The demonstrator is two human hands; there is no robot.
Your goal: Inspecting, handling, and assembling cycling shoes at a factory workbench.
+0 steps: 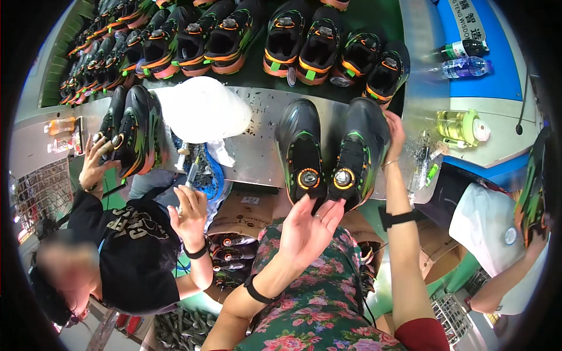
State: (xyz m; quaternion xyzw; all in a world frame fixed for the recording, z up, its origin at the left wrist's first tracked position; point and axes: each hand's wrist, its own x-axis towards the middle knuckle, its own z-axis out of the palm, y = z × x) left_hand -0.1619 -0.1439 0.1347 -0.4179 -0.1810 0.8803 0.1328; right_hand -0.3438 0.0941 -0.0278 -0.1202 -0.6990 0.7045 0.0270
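Observation:
A pair of black shoes with green trim and round dial closures stands side by side on the metal table (257, 152), heels toward me. My left hand (307, 225) is flat and spread, its fingertips against the heels of the left shoe (300, 149) and the right shoe (357, 149). My right hand (395, 134) wraps the outer side of the right shoe near its toe. A black band sits on each of my wrists.
A person in a black shirt (132, 251) at left holds another black pair (132, 128) beside a white cap (202, 108). Rows of shoes fill the green belt (374, 17) behind. Bottles (462, 58) and a yellow jug (462, 126) stand at right. A person in white (497, 234) is at right.

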